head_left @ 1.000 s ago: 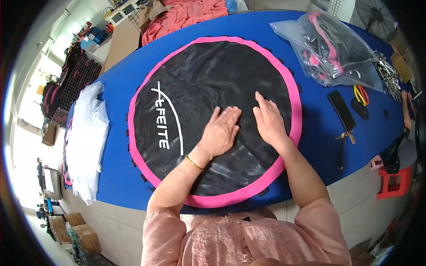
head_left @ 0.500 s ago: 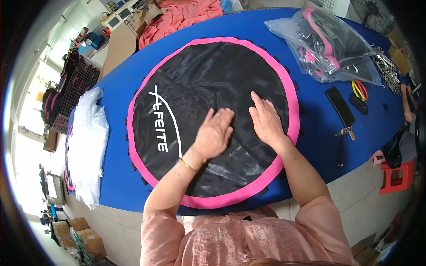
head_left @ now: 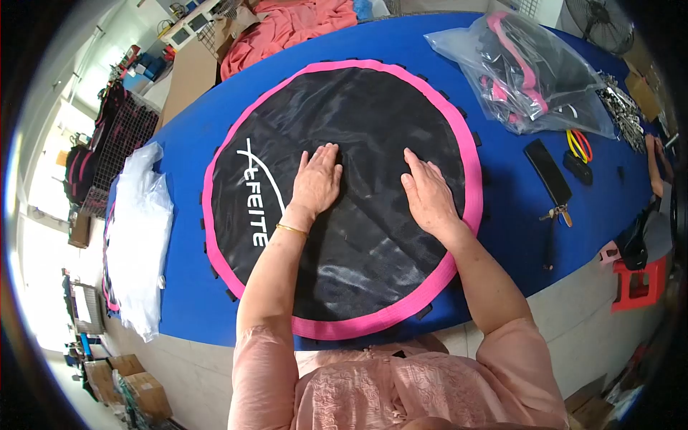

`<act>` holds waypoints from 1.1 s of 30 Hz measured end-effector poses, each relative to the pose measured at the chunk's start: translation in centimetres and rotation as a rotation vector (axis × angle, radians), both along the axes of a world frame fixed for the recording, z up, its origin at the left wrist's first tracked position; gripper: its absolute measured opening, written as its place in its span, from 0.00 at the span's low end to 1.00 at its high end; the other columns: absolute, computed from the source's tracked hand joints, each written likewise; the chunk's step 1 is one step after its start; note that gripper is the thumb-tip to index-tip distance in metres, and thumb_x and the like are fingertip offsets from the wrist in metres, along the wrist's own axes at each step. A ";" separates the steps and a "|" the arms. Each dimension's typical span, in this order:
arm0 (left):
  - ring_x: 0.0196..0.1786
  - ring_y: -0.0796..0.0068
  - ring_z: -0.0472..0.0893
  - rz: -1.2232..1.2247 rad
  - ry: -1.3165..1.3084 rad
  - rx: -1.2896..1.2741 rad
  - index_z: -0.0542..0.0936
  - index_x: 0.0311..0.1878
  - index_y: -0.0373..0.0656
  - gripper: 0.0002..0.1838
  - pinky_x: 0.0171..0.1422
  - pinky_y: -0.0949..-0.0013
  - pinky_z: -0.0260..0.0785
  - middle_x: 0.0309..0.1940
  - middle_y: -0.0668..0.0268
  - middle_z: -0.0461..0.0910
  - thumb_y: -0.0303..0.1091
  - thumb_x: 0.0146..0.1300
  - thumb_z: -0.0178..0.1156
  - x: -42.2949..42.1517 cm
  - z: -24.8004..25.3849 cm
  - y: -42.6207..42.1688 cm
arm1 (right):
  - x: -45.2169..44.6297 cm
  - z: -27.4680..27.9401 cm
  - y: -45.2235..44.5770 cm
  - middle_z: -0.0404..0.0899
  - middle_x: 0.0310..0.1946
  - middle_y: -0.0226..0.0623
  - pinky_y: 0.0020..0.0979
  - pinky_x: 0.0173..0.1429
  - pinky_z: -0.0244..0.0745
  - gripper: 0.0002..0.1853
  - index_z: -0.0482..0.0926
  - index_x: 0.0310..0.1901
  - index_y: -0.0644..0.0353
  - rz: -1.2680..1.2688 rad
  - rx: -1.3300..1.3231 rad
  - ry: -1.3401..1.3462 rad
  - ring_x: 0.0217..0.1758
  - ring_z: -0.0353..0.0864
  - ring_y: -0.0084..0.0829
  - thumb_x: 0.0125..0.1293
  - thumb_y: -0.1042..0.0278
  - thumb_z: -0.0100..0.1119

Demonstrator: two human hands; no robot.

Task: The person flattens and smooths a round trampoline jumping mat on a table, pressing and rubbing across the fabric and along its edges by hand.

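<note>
A round black mat (head_left: 365, 265) with a pink border lies flat on a blue table. Dark tabs stick out around its rim, and a white curved line and lettering run down its left part. My left hand (head_left: 317, 183) rests palm down on the mat, left of its middle, fingers extended forward. A bracelet circles that wrist, and the forearm covers the end of the lettering. On the right part of the mat lies my right hand (head_left: 431, 193), fingers stretched out, thumb apart. Neither hand holds anything.
A clear plastic bag (head_left: 527, 79) with black and pink material lies at the back right. Nearby are a phone (head_left: 548, 172), keys (head_left: 562, 215) and metal hooks (head_left: 622, 111). White plastic bags (head_left: 140, 244) lie at the left edge. Another person's arm (head_left: 656, 165) shows far right, near a red stool (head_left: 640, 283).
My left hand has slid forward and to the left over the mat, toward the lettering. My right hand stays in almost the same place.
</note>
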State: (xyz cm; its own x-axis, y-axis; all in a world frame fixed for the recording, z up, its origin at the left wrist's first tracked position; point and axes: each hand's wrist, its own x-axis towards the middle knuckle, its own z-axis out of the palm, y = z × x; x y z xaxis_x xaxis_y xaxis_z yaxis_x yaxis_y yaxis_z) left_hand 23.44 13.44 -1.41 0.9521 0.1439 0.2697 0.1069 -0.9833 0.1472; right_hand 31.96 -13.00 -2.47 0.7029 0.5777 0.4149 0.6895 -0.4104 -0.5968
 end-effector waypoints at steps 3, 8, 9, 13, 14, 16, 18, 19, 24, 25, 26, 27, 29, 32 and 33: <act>0.79 0.52 0.71 -0.133 -0.006 0.000 0.69 0.77 0.37 0.27 0.86 0.44 0.55 0.74 0.51 0.75 0.38 0.79 0.52 -1.8 0.5 -2.7 | -0.1 -0.2 0.1 0.79 0.66 0.55 0.52 0.81 0.63 0.28 0.65 0.78 0.64 0.000 0.010 0.000 0.71 0.76 0.54 0.85 0.58 0.46; 0.80 0.54 0.70 -0.329 0.035 -0.071 0.71 0.76 0.37 0.28 0.87 0.43 0.54 0.75 0.51 0.73 0.38 0.77 0.55 -6.1 2.0 -8.2 | 0.0 -0.2 0.1 0.79 0.66 0.56 0.52 0.81 0.63 0.28 0.65 0.78 0.64 0.005 0.011 0.002 0.71 0.76 0.54 0.85 0.57 0.46; 0.80 0.53 0.70 -0.332 0.038 -0.063 0.71 0.76 0.37 0.28 0.87 0.42 0.53 0.75 0.51 0.74 0.38 0.77 0.55 -6.1 1.8 -7.9 | 0.0 -0.2 0.1 0.79 0.66 0.56 0.52 0.81 0.63 0.28 0.65 0.78 0.64 0.005 0.017 -0.001 0.71 0.76 0.54 0.85 0.57 0.46; 0.78 0.51 0.72 -0.188 -0.022 -0.032 0.71 0.76 0.37 0.28 0.86 0.41 0.53 0.73 0.51 0.76 0.38 0.77 0.55 -3.9 0.9 -3.6 | -0.1 0.1 0.1 0.79 0.66 0.56 0.52 0.81 0.63 0.28 0.65 0.78 0.64 0.004 0.016 0.003 0.71 0.76 0.54 0.86 0.57 0.45; 0.79 0.52 0.72 -0.145 -0.037 -0.003 0.70 0.76 0.37 0.28 0.86 0.41 0.54 0.73 0.50 0.76 0.38 0.78 0.54 -3.2 0.6 -2.0 | -0.1 0.1 0.1 0.79 0.66 0.56 0.52 0.81 0.63 0.28 0.65 0.78 0.64 0.005 0.016 0.001 0.71 0.76 0.54 0.86 0.57 0.45; 0.80 0.53 0.71 -0.009 -0.001 0.039 0.69 0.77 0.38 0.27 0.86 0.42 0.53 0.75 0.51 0.74 0.40 0.80 0.50 -1.4 0.0 1.3 | -0.1 0.0 0.0 0.79 0.66 0.56 0.52 0.81 0.63 0.27 0.65 0.78 0.65 0.010 0.013 0.008 0.71 0.76 0.54 0.86 0.58 0.45; 0.81 0.55 0.69 0.095 0.053 0.052 0.69 0.78 0.40 0.27 0.87 0.42 0.52 0.77 0.54 0.73 0.42 0.82 0.48 -0.3 -0.2 4.3 | -0.1 0.0 0.0 0.79 0.66 0.56 0.52 0.81 0.63 0.27 0.65 0.78 0.65 0.012 0.016 0.009 0.71 0.76 0.54 0.85 0.58 0.46; 0.81 0.55 0.69 0.109 0.065 0.050 0.69 0.78 0.40 0.27 0.87 0.42 0.53 0.77 0.54 0.73 0.42 0.82 0.48 -0.2 -0.1 5.0 | -0.1 0.1 0.1 0.79 0.66 0.56 0.52 0.81 0.63 0.27 0.65 0.78 0.65 0.013 0.017 0.006 0.71 0.76 0.54 0.85 0.59 0.46; 0.78 0.50 0.71 -0.032 -0.019 0.014 0.70 0.76 0.38 0.27 0.85 0.42 0.56 0.74 0.49 0.74 0.39 0.79 0.52 -1.9 -0.2 1.5 | -0.1 0.2 0.1 0.79 0.65 0.56 0.52 0.81 0.63 0.27 0.65 0.78 0.65 0.006 0.015 0.002 0.71 0.76 0.54 0.85 0.58 0.46; 0.77 0.48 0.73 -0.097 -0.040 -0.055 0.72 0.74 0.38 0.26 0.85 0.41 0.56 0.72 0.48 0.76 0.37 0.77 0.55 -2.8 0.8 -0.8 | -0.1 0.2 0.1 0.79 0.65 0.56 0.52 0.81 0.63 0.27 0.65 0.78 0.65 0.006 0.010 -0.004 0.71 0.77 0.54 0.85 0.58 0.46; 0.76 0.48 0.74 -0.173 -0.057 -0.053 0.72 0.73 0.37 0.26 0.84 0.41 0.57 0.71 0.48 0.77 0.35 0.74 0.58 -3.8 0.4 -2.3 | -0.2 0.1 0.1 0.79 0.65 0.56 0.52 0.81 0.63 0.27 0.65 0.78 0.65 0.009 0.012 -0.003 0.71 0.77 0.54 0.85 0.58 0.46; 0.76 0.48 0.74 -0.233 -0.031 -0.065 0.73 0.72 0.37 0.26 0.84 0.41 0.57 0.71 0.48 0.77 0.35 0.73 0.59 -4.9 1.5 -4.7 | -0.2 0.0 0.1 0.79 0.65 0.56 0.53 0.81 0.63 0.27 0.65 0.77 0.65 0.002 0.012 -0.006 0.71 0.77 0.54 0.85 0.58 0.46; 0.76 0.49 0.74 -0.354 -0.017 -0.112 0.72 0.73 0.36 0.28 0.85 0.41 0.56 0.71 0.49 0.77 0.35 0.73 0.59 -6.9 2.2 -7.8 | -0.1 -0.1 0.1 0.79 0.65 0.56 0.53 0.81 0.64 0.27 0.66 0.77 0.65 0.003 0.010 -0.013 0.70 0.77 0.55 0.85 0.58 0.46; 0.77 0.50 0.73 -0.403 -0.002 -0.132 0.71 0.75 0.36 0.29 0.85 0.41 0.55 0.71 0.50 0.77 0.36 0.73 0.59 -7.7 2.1 -8.5 | 0.0 -0.2 0.1 0.79 0.65 0.57 0.53 0.80 0.64 0.27 0.66 0.77 0.65 0.003 0.008 -0.020 0.70 0.77 0.55 0.85 0.57 0.46; 0.77 0.50 0.73 -0.401 0.009 -0.120 0.71 0.75 0.36 0.30 0.86 0.41 0.54 0.72 0.50 0.77 0.36 0.74 0.58 -7.8 2.1 -8.3 | 0.0 -0.2 0.1 0.79 0.65 0.56 0.53 0.80 0.64 0.27 0.65 0.77 0.65 0.001 0.006 -0.021 0.70 0.77 0.55 0.86 0.57 0.46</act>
